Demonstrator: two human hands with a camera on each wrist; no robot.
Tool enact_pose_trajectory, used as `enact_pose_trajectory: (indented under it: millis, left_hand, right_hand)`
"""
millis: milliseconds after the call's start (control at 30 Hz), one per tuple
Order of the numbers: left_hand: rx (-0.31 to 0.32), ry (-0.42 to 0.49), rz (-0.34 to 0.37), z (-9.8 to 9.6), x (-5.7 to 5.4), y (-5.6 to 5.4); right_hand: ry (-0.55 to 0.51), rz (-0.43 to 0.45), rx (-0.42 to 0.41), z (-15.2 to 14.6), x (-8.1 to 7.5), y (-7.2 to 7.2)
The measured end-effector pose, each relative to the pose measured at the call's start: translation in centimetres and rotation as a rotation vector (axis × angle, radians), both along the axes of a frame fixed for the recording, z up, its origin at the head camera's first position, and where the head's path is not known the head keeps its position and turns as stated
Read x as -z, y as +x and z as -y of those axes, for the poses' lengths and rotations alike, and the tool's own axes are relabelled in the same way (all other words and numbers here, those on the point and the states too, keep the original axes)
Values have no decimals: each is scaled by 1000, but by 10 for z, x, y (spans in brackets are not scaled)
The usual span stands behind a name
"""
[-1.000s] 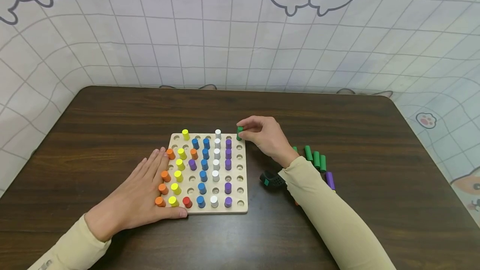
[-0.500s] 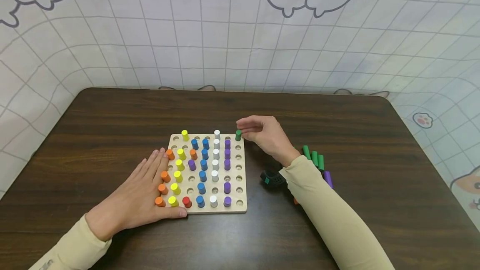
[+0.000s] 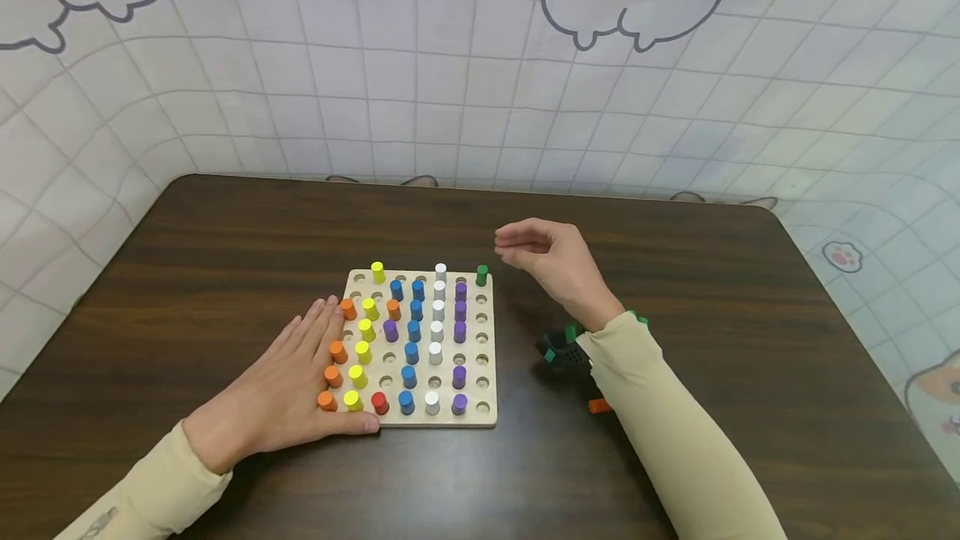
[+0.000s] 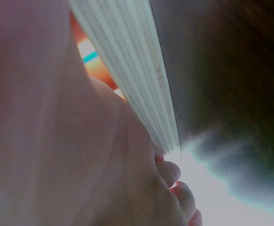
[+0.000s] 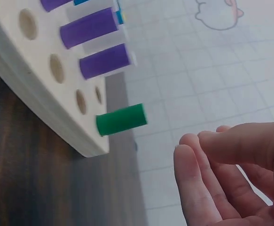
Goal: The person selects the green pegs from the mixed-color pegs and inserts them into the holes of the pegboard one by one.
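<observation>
A light wooden pegboard carries rows of coloured pegs, with bare holes among them. My left hand rests along its left side, fingers straight, thumb at the front edge. In the left wrist view, the palm lies against the board's layered edge, near an orange peg. My right hand hovers off the board's far right corner, fingers bent, nothing held. Apart from those fingertips, a green peg stands in the corner hole. Purple pegs stand in the adjacent column.
Right of the board, an orange peg lies on the dark wooden table. Green pegs show partly behind the right wrist. A black perforated object sits under that wrist. A patterned cloth wall rises behind the table.
My right hand has let go of the green peg, which stays upright in the far right corner hole. The hand has moved right, off the board. The left hand keeps its place.
</observation>
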State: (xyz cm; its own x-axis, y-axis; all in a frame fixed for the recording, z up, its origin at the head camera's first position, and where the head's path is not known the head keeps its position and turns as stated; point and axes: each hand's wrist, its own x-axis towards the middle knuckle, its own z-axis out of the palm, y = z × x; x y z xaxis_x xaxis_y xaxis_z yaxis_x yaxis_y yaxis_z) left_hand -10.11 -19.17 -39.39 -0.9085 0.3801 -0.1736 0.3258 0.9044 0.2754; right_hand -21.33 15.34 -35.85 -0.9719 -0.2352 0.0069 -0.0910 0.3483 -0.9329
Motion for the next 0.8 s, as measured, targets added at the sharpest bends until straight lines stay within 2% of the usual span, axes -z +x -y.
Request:
enact_pose_trajectory:
  millis: [167,600,800]
  left_hand:
    - [4,-4,0,-2,0,0]
    - [9,-17,0,-3,-2,1]
    - [8,-18,2,-2,-2,2]
  right_hand:
    - [9,-17,10,-9,-6,3]
    - [162,-21,-1,-38,-14,8]
    - [197,-20,2,-49,-19,13]
